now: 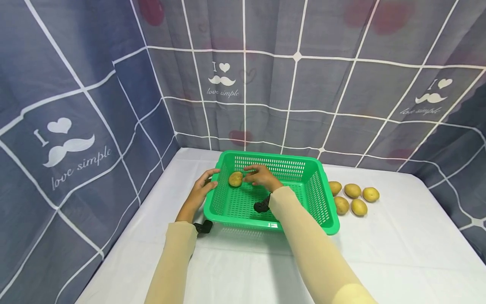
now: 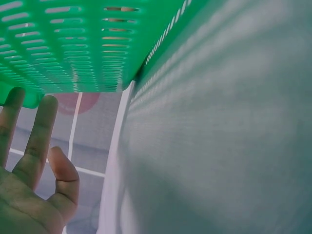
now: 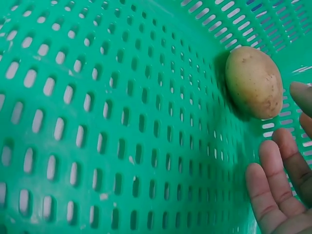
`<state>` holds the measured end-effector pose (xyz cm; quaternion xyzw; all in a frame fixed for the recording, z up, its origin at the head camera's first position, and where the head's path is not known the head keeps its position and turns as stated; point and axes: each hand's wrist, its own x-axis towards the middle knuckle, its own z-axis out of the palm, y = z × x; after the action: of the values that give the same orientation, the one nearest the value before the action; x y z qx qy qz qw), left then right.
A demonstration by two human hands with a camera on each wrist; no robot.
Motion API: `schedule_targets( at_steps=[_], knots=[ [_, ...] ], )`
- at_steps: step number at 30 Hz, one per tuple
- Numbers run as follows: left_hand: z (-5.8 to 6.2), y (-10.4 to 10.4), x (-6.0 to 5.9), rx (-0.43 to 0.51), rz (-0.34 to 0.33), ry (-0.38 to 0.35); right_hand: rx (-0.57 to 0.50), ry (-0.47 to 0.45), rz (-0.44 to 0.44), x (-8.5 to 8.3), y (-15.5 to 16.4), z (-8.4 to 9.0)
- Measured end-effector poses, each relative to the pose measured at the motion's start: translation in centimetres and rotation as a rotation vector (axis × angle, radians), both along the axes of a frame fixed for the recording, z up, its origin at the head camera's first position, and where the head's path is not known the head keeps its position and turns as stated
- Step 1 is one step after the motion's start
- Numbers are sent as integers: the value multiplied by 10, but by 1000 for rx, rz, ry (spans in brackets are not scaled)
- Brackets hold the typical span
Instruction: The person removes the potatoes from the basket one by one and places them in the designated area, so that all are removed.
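I have one potato lying in the green basket, near its far left corner. My right hand hovers beside it inside the basket, fingers loose and holding nothing. My left hand, fingers spread, rests on the basket's left rim, seemingly steadying it.

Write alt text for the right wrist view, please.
A single potato lies on the perforated floor of a green plastic basket. The right hand sits just beside it at the lower right, fingers relaxed and apart from the potato.

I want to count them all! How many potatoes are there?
6. One potato lies inside the green basket by the right hand; five potatoes sit on the table right of it.
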<state>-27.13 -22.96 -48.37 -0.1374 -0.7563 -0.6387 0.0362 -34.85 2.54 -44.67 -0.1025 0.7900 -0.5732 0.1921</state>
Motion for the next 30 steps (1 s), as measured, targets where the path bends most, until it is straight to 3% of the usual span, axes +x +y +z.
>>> schedule_targets(
  at_steps=[13,30],
  knots=[
    [1,1,1,-13,-9,3,26,-21,-29,0,-11,-3],
    [1,2,-1,3,-15,7,151,94,1,-1,-26,-9]
  ],
)
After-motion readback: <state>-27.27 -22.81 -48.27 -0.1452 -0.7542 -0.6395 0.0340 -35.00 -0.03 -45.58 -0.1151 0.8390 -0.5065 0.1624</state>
